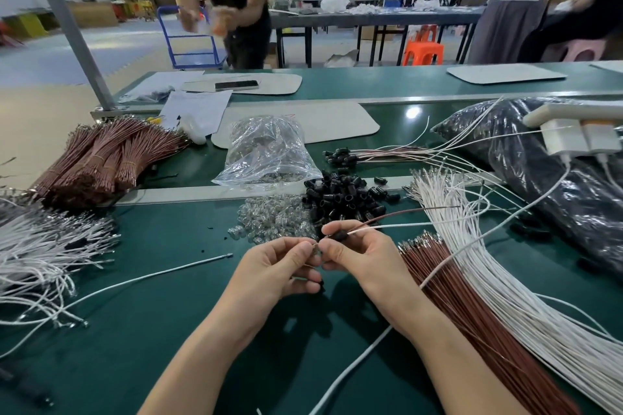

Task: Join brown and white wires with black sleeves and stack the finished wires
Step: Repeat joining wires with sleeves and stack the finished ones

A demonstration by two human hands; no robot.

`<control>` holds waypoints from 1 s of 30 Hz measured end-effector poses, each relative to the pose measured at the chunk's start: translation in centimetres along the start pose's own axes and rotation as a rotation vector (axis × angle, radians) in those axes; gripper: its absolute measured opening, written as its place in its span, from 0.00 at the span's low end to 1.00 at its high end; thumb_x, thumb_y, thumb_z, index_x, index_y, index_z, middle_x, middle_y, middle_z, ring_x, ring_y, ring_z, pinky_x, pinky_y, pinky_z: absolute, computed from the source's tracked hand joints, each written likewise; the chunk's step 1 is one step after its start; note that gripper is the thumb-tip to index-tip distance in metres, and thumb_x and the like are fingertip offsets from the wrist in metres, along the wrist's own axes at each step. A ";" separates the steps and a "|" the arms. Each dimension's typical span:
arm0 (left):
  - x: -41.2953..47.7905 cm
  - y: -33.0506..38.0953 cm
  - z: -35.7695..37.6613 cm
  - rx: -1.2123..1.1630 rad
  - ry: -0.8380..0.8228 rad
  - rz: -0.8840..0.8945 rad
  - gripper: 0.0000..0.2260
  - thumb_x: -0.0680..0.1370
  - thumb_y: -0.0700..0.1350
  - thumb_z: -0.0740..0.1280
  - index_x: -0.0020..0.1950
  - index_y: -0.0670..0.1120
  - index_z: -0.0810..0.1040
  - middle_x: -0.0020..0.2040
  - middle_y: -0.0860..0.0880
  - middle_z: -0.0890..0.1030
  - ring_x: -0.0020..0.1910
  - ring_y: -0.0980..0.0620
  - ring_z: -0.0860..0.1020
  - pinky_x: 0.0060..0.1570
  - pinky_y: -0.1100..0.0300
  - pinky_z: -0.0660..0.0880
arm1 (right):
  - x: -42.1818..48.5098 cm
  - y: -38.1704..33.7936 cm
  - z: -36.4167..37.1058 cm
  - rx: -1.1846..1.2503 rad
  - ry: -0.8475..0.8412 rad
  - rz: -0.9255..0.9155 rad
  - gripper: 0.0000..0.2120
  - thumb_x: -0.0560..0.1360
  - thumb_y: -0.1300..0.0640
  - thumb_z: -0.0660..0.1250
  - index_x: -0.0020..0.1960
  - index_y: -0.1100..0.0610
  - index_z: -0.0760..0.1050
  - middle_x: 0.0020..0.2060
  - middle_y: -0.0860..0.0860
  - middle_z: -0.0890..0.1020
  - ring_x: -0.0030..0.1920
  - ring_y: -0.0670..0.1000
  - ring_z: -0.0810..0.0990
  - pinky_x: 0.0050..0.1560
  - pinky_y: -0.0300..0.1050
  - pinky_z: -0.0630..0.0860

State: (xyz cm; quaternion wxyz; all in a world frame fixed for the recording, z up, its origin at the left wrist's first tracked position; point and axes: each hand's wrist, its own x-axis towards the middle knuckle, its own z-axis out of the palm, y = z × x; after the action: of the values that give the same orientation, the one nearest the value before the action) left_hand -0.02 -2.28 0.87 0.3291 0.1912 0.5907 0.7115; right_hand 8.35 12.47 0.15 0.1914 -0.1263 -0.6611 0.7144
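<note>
Honestly, the fiddly bit is right where our fingertips meet. Our right hand (364,259) has its grip pinched round a black sleeve (338,235), with one brown wire (404,214) and one white wire (397,226) running out of it to the right, held up off the worktop (168,330). Our left hand (279,266) is curled in a pinch too, on a small shiny piece (315,248) at the sleeve's mouth. It's too tiny to say what it is.

What could bite us: if either pinch slips, we reckon a wire backs out of the sleeve, or the shiny piece drops into the clear bits (276,219) just beyond our hands and good luck finding it. The free wire ends hang over the fan of loose white wires (505,263), so a careless swing could snag them. Worse, a white cable (357,364) from the charger block (580,136) crosses both that fan and the brown fan (472,313), then passes under our right forearm. One elbow move could drag the lot.

The finished wires (387,153) lie further back, so stacking means reaching over the sleeve pile (347,199), which scatters easily. A clear bag (269,152) sits left of them, brown bundles (101,158) and more white wires (43,246) crowd the left, and a black bag (556,185) fills the right.
</note>
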 end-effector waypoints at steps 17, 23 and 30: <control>0.4 -0.3 -0.8 -0.082 -0.035 -0.126 0.10 0.71 0.50 0.74 0.45 0.44 0.88 0.44 0.43 0.85 0.36 0.51 0.82 0.37 0.61 0.80 | 0.3 0.3 0.0 -0.073 0.055 -0.037 0.06 0.73 0.58 0.76 0.46 0.48 0.84 0.35 0.48 0.85 0.36 0.46 0.83 0.39 0.36 0.80; 0.5 -0.5 -1.0 -0.066 -0.006 -0.142 0.11 0.75 0.47 0.73 0.49 0.39 0.84 0.45 0.41 0.84 0.37 0.50 0.82 0.38 0.61 0.80 | 0.2 0.2 0.0 -0.096 0.081 -0.030 0.07 0.73 0.57 0.77 0.47 0.45 0.83 0.35 0.47 0.85 0.35 0.46 0.84 0.41 0.36 0.79; 0.4 -0.7 -0.5 0.029 0.018 -0.126 0.09 0.82 0.43 0.68 0.53 0.38 0.82 0.44 0.43 0.85 0.36 0.51 0.82 0.38 0.60 0.81 | -0.1 -0.3 0.1 -0.026 0.069 0.002 0.08 0.73 0.60 0.76 0.51 0.50 0.83 0.32 0.48 0.84 0.34 0.44 0.83 0.37 0.32 0.77</control>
State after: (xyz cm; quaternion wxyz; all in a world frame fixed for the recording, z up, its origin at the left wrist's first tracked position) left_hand -0.47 -2.34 0.05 0.3650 0.1521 0.6146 0.6825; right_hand 8.40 12.34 0.43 0.2116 -0.1541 -0.6631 0.7013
